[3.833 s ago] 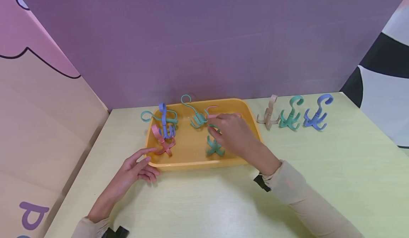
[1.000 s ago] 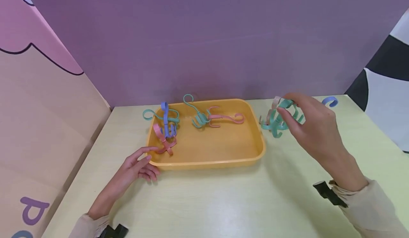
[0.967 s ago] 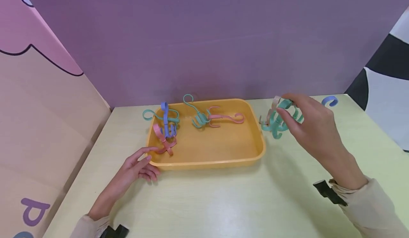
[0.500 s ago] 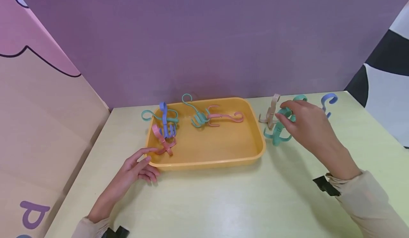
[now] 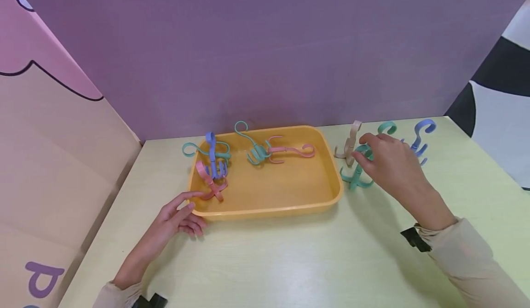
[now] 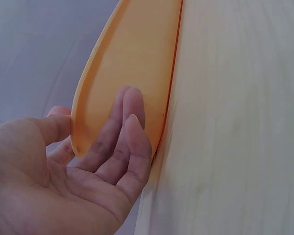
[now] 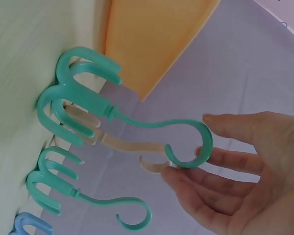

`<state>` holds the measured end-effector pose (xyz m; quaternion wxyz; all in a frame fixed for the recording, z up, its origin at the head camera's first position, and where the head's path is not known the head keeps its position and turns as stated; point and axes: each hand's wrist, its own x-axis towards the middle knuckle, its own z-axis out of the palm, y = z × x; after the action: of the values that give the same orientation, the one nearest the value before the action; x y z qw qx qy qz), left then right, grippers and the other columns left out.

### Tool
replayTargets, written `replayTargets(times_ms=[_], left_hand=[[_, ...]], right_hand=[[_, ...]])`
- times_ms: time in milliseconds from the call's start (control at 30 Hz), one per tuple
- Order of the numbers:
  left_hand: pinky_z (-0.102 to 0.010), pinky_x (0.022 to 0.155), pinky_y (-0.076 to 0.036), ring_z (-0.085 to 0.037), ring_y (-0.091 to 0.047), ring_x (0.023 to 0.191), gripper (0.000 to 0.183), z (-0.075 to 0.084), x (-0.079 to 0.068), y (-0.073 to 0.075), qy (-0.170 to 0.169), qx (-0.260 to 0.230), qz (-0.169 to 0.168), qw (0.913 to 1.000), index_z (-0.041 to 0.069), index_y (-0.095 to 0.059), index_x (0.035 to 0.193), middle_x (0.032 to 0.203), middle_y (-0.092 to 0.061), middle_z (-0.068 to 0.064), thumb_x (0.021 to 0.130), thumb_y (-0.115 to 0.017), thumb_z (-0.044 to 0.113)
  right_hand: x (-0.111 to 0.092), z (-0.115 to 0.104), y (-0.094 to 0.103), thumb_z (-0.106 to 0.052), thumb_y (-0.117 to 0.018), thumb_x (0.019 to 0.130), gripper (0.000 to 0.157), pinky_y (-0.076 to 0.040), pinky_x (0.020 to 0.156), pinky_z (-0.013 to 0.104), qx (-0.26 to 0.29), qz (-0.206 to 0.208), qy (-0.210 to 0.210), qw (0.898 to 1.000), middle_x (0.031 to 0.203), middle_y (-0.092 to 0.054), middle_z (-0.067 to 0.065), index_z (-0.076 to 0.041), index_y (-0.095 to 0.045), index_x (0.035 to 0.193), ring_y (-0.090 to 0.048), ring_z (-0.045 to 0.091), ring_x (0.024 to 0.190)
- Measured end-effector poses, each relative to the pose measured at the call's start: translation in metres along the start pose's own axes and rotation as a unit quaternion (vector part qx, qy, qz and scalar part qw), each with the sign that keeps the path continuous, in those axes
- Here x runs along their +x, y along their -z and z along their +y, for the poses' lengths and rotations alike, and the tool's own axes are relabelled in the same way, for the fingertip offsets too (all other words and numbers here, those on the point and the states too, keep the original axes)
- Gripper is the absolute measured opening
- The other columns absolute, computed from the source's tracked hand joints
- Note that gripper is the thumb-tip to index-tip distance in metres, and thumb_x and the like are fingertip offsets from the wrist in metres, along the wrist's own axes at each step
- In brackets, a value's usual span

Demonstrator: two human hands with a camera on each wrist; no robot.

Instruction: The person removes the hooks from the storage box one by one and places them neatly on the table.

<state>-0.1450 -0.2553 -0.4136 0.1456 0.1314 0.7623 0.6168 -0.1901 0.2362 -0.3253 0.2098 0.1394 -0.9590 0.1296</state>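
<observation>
My right hand [image 5: 393, 163] pinches the curled top of a green four-pronged hanging hook [image 5: 357, 179] between thumb and index finger. Its prongs meet the table just right of the yellow tray [image 5: 269, 212]. Seen from the right wrist, the hook [image 7: 81, 95] stands in front of a beige hook [image 7: 132, 144]. My left hand [image 5: 175, 216] touches the tray's near-left corner, thumb and index finger at the rim. Its other fingers rest loosely along the outer wall [image 6: 137, 54]. Inside that corner lies a pink hook [image 5: 213, 188].
Beyond the right hand stand another green hook [image 5: 387, 128], partly hidden, and a blue hook [image 5: 418, 135]. Inside the tray are a blue hook [image 5: 213, 156], a green hook [image 5: 258, 154] and a pink hook [image 5: 290, 150]. One more green hook [image 5: 190, 149] juts over the left rim. A purple wall [image 5: 265, 59] backs the table.
My right hand has carried the green hook out of the tray to the table at the right, then brought it slightly nearer and lower beside the beige hook. The left hand stays at the corner.
</observation>
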Motion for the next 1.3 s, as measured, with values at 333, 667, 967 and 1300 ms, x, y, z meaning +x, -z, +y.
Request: replayTargets(times_ms=[333,667,967,1300], left_hand=[[-0.041,0.069,-0.059,-0.039,-0.071,0.079,0.046,0.001,0.000,0.000,0.001,-0.003,0.002,1.0000,0.008,-0.040,0.147,0.096,-0.071,-0.026,0.108,-0.043,0.033],[-0.041,0.069,-0.059,-0.040,-0.070,0.079,0.046,0.001,0.000,0.000,-0.001,-0.002,0.000,1.0000,0.008,-0.041,0.147,0.095,-0.072,-0.025,0.108,-0.043,0.033],[-0.041,0.070,-0.059,-0.039,-0.071,0.079,0.045,0.002,0.001,0.000,-0.003,0.002,0.000,1.0000,0.008,-0.041,0.146,0.095,-0.072,-0.024,0.109,-0.042,0.032],[-0.041,0.068,-0.059,-0.039,-0.071,0.077,0.045,-0.002,0.000,0.000,-0.003,-0.002,0.001,1.0000,0.008,-0.040,0.146,0.094,-0.072,-0.024,0.109,-0.043,0.032]], right_hand=[[-0.002,0.001,0.010,-0.025,-0.076,0.087,0.030,-0.035,0.040,0.033,-0.010,0.022,0.006,1.000,0.069,-0.063,0.008,-0.004,-0.068,0.108,-0.052,0.023,0.054],[-0.005,-0.010,0.015,-0.016,-0.076,0.085,0.025,-0.039,0.042,0.035,-0.011,0.061,0.030,0.998,0.080,-0.069,0.012,-0.003,-0.069,0.106,-0.055,0.025,0.059],[-0.009,-0.025,0.015,-0.011,-0.077,0.083,0.024,-0.050,0.051,0.047,0.016,0.088,0.059,0.994,0.103,-0.070,0.018,-0.004,-0.069,0.105,-0.065,0.035,0.079],[-0.012,-0.044,0.003,-0.007,-0.078,0.080,0.020,-0.050,0.051,0.041,0.034,0.093,0.104,0.990,0.093,-0.070,0.012,-0.005,-0.070,0.098,-0.064,0.028,0.076]])
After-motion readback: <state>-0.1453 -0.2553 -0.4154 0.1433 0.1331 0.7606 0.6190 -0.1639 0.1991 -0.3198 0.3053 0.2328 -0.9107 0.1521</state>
